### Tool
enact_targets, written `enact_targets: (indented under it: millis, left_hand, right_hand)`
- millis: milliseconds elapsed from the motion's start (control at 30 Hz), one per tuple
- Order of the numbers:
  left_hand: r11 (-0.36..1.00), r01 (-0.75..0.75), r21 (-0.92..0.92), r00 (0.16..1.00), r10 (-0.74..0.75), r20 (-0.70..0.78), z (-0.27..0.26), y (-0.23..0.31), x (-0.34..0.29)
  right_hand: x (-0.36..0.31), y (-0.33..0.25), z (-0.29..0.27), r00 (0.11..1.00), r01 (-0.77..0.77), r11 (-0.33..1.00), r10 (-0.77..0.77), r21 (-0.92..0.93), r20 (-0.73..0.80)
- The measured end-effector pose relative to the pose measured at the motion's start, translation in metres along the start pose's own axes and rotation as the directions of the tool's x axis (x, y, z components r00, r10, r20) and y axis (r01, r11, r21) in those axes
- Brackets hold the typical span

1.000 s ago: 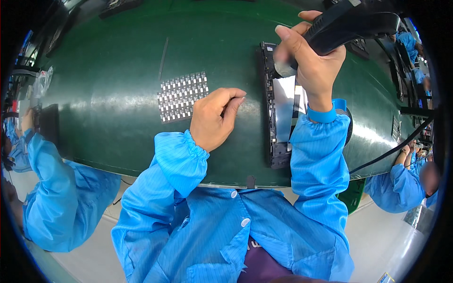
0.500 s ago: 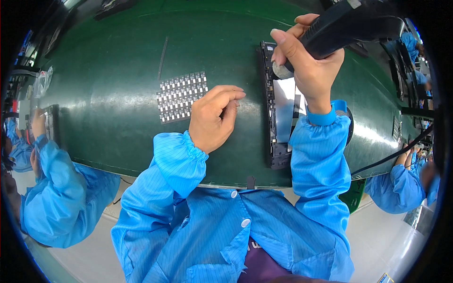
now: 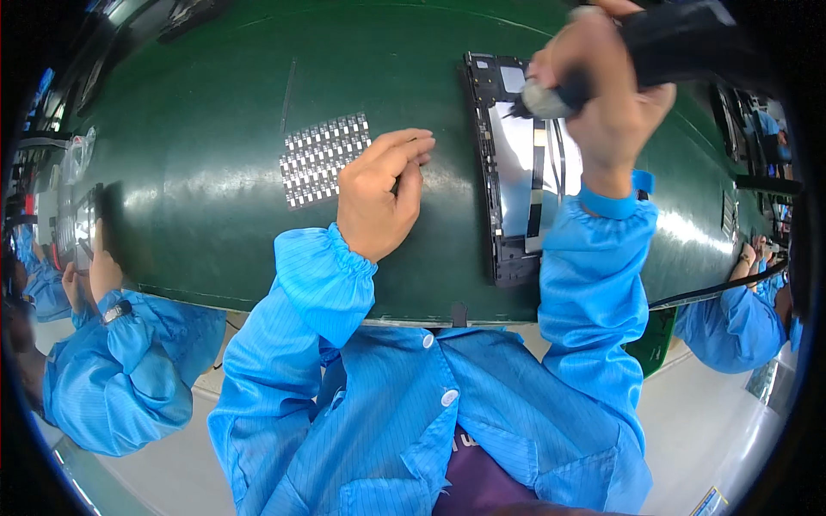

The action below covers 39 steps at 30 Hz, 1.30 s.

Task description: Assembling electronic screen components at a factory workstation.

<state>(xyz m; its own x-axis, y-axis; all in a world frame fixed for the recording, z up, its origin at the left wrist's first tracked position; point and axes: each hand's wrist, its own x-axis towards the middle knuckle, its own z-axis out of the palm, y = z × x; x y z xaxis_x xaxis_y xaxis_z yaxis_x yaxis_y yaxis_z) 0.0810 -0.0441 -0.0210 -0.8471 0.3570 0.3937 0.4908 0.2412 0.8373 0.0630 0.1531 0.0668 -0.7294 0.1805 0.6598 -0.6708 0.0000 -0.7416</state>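
My right hand (image 3: 611,116) is wrapped round a black electric screwdriver (image 3: 697,47) and blurred by motion. Its rounded grey nose and dark tip point left, over the upper part of a flat black device housing (image 3: 514,268). A shiny pale panel (image 3: 509,202) and dark strips show inside the housing; my hand and sleeve hide its right side. To the left, my left hand (image 3: 379,196) hovers above the table, fingers loosely stretched and thumb apart, with nothing visible in it. Just beyond it lies a sheet of small black-and-white pieces (image 3: 323,159) in rows, its lower right corner covered by the hand.
The green table (image 3: 215,172) carries a thin dark strip (image 3: 290,95) beyond the sheet. A black cable (image 3: 701,294) runs along its right edge. Co-workers in blue sleeves sit at left (image 3: 129,378) and right (image 3: 727,331). A clear plastic bag (image 3: 79,155) lies far left.
My right hand and the screwdriver have moved right and turned, uncovering more of the housing. The left hand has shifted slightly up and left in the picture.
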Motion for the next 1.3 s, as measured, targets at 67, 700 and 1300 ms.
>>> enact_targets:
  millis: [67,700,1300]
  left_hand:
    - [1.000,0.024,0.015,1.000,-0.024,0.001,-0.001,0.006,0.000]
    - [0.665,-0.411,0.623,0.912,0.313,0.266,0.052,-0.040,0.174]
    - [0.344,-0.130,0.930,0.989,0.117,0.095,-0.093,-0.097,0.263]
  right_hand:
    - [-0.001,-0.007,-0.020,1.000,-0.015,0.995,0.013,0.103,0.026]
    - [-0.067,-0.038,-0.049,0.928,-0.326,0.944,0.329,0.046,-0.175]
    - [-0.085,-0.015,-0.071,0.945,-0.261,0.945,0.292,0.198,-0.147]
